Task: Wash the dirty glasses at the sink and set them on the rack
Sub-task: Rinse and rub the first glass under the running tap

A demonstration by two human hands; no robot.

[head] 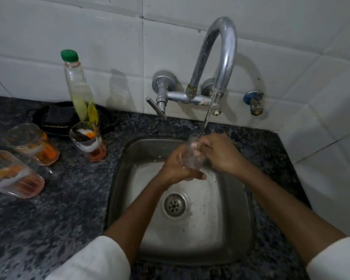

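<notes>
My left hand [178, 166] wrapped round a clear glass [194, 154], my right hand [220, 152] pinching its rim, glass tilted under the tap's stream [207, 116] above the sink [236, 209], three dirty glasses [88, 141] on the countertop [49, 219] by the sink's left edge

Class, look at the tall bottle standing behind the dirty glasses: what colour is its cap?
Green. The bottle has a green cap, seen in the head view.
</notes>
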